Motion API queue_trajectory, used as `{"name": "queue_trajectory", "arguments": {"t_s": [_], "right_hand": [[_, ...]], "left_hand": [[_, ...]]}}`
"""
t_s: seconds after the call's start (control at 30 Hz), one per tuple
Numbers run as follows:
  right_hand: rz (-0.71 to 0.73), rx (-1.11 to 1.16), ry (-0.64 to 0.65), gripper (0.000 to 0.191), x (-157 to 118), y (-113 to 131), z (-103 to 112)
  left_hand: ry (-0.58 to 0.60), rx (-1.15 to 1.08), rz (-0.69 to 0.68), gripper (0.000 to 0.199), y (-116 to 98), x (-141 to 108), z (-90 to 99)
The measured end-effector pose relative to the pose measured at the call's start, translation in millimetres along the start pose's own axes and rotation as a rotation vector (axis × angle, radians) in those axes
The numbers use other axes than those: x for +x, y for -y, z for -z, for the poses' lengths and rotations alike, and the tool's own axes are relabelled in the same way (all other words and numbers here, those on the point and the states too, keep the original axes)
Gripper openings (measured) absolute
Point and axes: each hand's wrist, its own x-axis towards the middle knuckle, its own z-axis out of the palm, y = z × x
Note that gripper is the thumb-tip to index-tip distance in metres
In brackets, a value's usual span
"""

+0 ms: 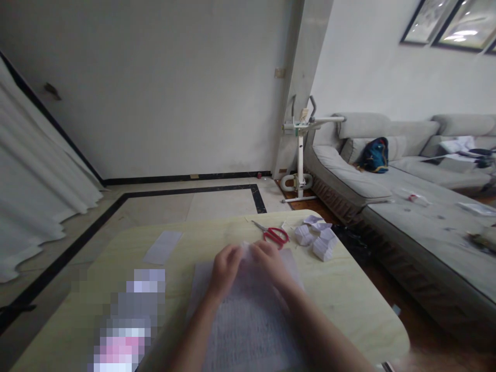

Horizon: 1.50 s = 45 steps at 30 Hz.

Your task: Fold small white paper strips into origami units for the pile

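Grey sofa (437, 232) right of the desk (349, 305). Desk is pale, wood-grained, round-cornered. White exercise machine (300, 155) stands past the desk's far right corner. Blue backpack (375, 155) on the sofa, beyond the desk. Printed sheet (248, 330) lies on the desk's near middle, forearms over it. Pixelated item (129, 330) at the desk's left, can't identify. Left hand (225, 263) and right hand (270, 259) are close together over the desk's far middle, fingers closed, both pinching the white paper piece (246, 251); its shape is blurred. Paper slip (163, 247) lies at the desk's far left. Red-handled scissors (276, 236) near the desk's far edge, blades pointing left. Folded papers (324, 248) cluster at the desk's far right corner.
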Motion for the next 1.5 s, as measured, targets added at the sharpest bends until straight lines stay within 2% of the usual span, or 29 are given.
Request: {"name": "queue_trajectory", "arguments": {"t_s": [0.1,0.27,0.47,0.63,0.8,0.9,1.0,1.1,1.23,1.33,1.5], "right_hand": [[-0.024,0.013,-0.039,0.022,2.3,-5.2,-0.4],[0.083,-0.045,-0.042,0.013,4.3,-5.1,-1.2],[0.08,0.01,-0.071,0.016,4.8,-7.9,0.7],[0.036,0.102,-0.08,0.019,6.6,-11.9,1.7],[-0.045,0.063,0.0,0.027,4.2,-8.5,-0.4],[-0.052,0.036,0.0,0.032,2.8,-6.5,-0.3],[-0.008,0.038,-0.011,0.034,3.3,-7.3,1.0],[0.004,0.055,-0.004,0.036,5.2,-10.8,2.4],[-0.079,0.098,0.031,0.037,6.2,-13.9,3.3],[-0.108,0.114,0.037,0.037,5.4,-11.9,3.1],[-0.113,0.107,0.038,0.037,4.5,-7.5,4.2]], "left_hand": [[0.021,0.045,-0.023,0.026,1.8,-0.5,0.0],[0.077,0.113,-0.039,0.029,3.3,-0.6,-0.2],[0.142,0.079,-0.003,0.031,-1.9,-3.0,-2.4],[0.098,0.083,0.019,0.033,-0.9,-2.3,-2.7],[0.003,0.132,-0.03,0.034,2.0,1.0,2.5],[-0.015,0.151,-0.047,0.035,2.4,1.5,3.9],[-0.018,0.127,-0.046,0.036,3.7,1.1,2.5],[-0.019,0.044,-0.049,0.026,6.8,1.4,0.4],[-0.016,0.072,-0.164,0.034,9.8,2.3,0.5],[0.027,0.136,-0.219,0.025,7.3,2.1,2.6],[0.054,0.125,-0.149,0.024,2.5,2.7,3.1]]}}
